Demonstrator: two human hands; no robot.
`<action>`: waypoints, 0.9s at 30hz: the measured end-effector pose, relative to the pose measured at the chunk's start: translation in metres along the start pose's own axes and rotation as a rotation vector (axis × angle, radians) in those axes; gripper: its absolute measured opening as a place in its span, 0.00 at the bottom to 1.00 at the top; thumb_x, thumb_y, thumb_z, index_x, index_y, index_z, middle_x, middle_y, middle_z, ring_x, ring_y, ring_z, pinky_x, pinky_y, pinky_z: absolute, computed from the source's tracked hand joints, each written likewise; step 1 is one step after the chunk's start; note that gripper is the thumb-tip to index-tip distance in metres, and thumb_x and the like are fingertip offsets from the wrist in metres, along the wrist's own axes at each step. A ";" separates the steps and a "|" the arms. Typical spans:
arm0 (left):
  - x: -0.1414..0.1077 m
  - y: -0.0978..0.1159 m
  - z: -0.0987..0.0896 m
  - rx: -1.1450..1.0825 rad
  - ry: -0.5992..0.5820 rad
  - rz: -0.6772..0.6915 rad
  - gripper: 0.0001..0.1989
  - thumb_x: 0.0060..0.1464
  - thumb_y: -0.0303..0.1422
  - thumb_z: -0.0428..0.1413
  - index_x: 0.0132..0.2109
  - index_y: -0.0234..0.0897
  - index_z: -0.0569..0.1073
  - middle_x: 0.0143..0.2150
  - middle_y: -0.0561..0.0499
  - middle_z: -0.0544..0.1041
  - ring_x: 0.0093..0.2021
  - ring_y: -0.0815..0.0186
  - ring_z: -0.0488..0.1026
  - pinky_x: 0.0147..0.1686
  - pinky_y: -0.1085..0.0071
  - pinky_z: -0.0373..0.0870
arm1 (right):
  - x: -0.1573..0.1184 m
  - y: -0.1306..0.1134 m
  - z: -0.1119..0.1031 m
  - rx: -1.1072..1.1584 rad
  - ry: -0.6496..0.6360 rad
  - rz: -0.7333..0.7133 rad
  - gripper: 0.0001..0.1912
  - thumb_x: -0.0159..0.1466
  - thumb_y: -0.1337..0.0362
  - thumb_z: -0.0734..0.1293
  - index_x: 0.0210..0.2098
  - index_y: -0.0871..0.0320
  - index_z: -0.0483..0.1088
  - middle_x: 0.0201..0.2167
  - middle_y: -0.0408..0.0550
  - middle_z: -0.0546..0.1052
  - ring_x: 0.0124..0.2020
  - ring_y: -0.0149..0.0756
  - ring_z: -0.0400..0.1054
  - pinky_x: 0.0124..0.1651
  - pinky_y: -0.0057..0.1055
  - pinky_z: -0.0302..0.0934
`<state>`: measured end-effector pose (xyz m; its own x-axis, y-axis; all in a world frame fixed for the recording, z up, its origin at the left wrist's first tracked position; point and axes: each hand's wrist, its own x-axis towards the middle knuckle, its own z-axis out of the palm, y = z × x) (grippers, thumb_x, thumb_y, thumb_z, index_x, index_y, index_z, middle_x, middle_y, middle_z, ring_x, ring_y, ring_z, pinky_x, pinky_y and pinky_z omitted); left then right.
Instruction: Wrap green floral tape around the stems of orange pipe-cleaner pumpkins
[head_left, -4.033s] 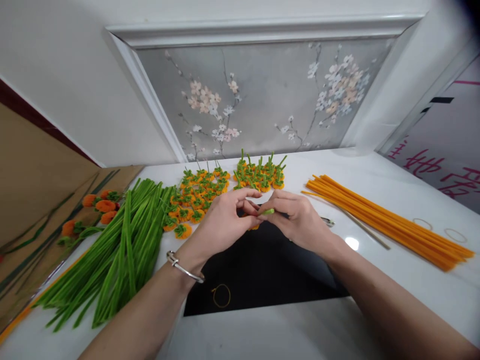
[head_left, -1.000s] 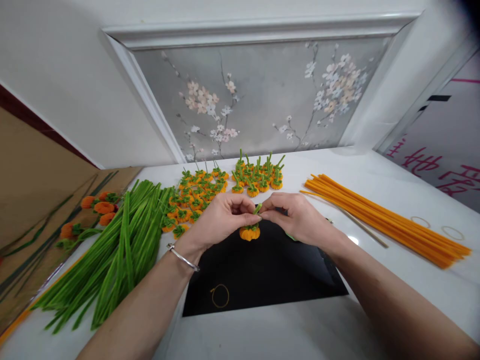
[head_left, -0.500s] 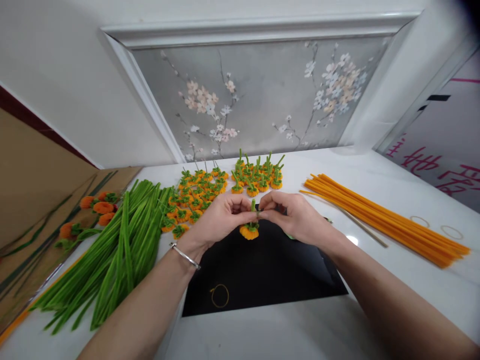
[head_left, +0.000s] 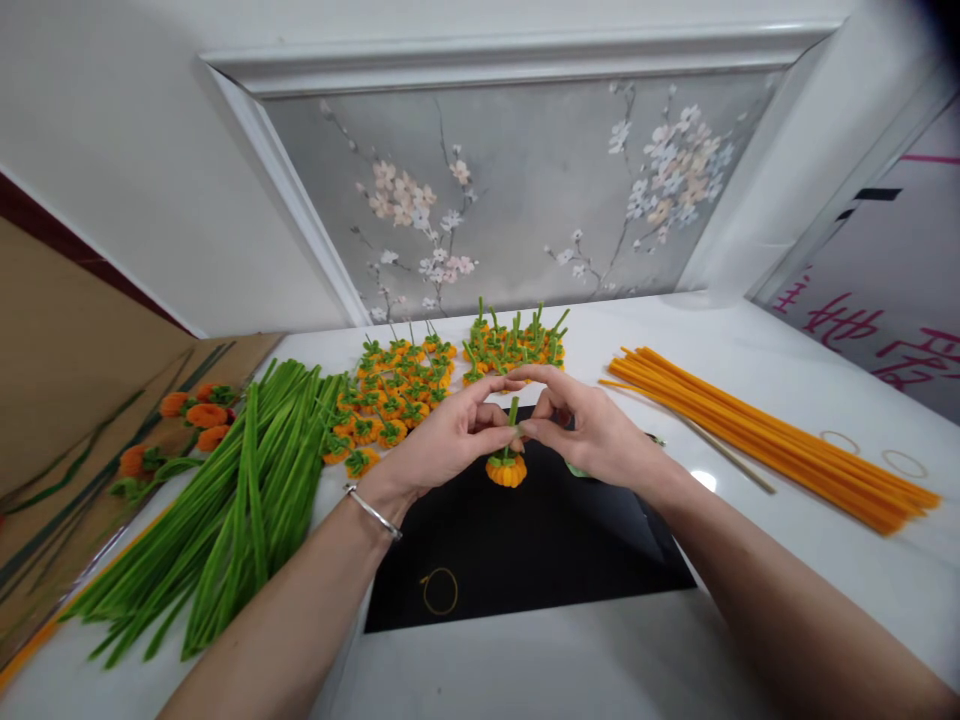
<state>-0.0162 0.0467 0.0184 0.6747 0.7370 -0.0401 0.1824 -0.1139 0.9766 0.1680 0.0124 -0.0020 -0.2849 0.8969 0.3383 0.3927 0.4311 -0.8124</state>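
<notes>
An orange fuzzy pumpkin-like piece [head_left: 506, 471] with a green stem pointing up hangs between my two hands, above a black mat [head_left: 525, 560]. My left hand [head_left: 457, 432], with a silver bracelet at the wrist, pinches the green part near the stem from the left. From the right, my right hand [head_left: 589, 425] closes its thumb and fingers at the same spot. The fingertips meet beside the stem and hide the exact grip. Both index fingers arch above the stem, their tips nearly touching.
Green fuzzy stems [head_left: 247, 490] lie at the left, beside orange flowers [head_left: 208, 415] on brown paper. Behind my hands stand several small orange pieces with green tops [head_left: 390, 400]. Orange fuzzy stems [head_left: 765, 430] lie at the right. A thin ring [head_left: 440, 591] rests on the mat.
The orange piece has shifted slightly right and nearer to me, showing more of its ribbed side. Both index fingers have lifted and now arch over the stem.
</notes>
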 end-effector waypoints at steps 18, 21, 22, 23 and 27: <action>0.007 -0.018 0.005 0.043 0.166 -0.055 0.11 0.46 0.34 0.63 0.34 0.31 0.74 0.30 0.50 0.77 0.30 0.69 0.73 0.33 0.74 0.67 | 0.002 0.012 0.006 -0.155 0.077 0.039 0.06 0.59 0.69 0.62 0.36 0.56 0.70 0.22 0.38 0.71 0.22 0.28 0.60 0.29 0.24 0.53; 0.008 -0.023 0.003 0.021 0.168 -0.033 0.09 0.46 0.34 0.63 0.33 0.31 0.76 0.31 0.48 0.77 0.32 0.67 0.73 0.34 0.72 0.68 | 0.002 0.013 0.007 -0.153 0.072 0.036 0.08 0.60 0.69 0.62 0.38 0.56 0.70 0.22 0.38 0.71 0.23 0.28 0.60 0.29 0.24 0.54; 0.008 -0.025 0.002 0.022 0.178 -0.020 0.09 0.47 0.34 0.62 0.33 0.31 0.76 0.31 0.49 0.77 0.32 0.68 0.72 0.34 0.72 0.68 | 0.002 0.014 0.008 -0.143 0.076 0.029 0.09 0.60 0.69 0.62 0.40 0.55 0.70 0.22 0.38 0.71 0.23 0.29 0.61 0.29 0.25 0.54; 0.008 -0.026 0.002 0.030 0.194 -0.006 0.09 0.48 0.35 0.61 0.32 0.32 0.76 0.30 0.49 0.76 0.31 0.68 0.71 0.34 0.72 0.67 | 0.002 0.014 0.008 -0.130 0.083 0.023 0.11 0.60 0.68 0.63 0.42 0.55 0.69 0.22 0.38 0.71 0.24 0.29 0.62 0.29 0.25 0.55; 0.008 -0.028 0.000 0.115 0.234 0.023 0.09 0.51 0.36 0.58 0.31 0.32 0.75 0.27 0.52 0.73 0.28 0.70 0.68 0.30 0.74 0.64 | 0.003 0.018 0.009 -0.111 0.091 0.028 0.17 0.60 0.68 0.64 0.50 0.55 0.67 0.25 0.39 0.72 0.26 0.30 0.64 0.30 0.25 0.57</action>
<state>-0.0162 0.0561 -0.0096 0.4984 0.8658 0.0451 0.2580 -0.1978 0.9457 0.1664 0.0216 -0.0195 -0.1938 0.9119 0.3617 0.4948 0.4092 -0.7666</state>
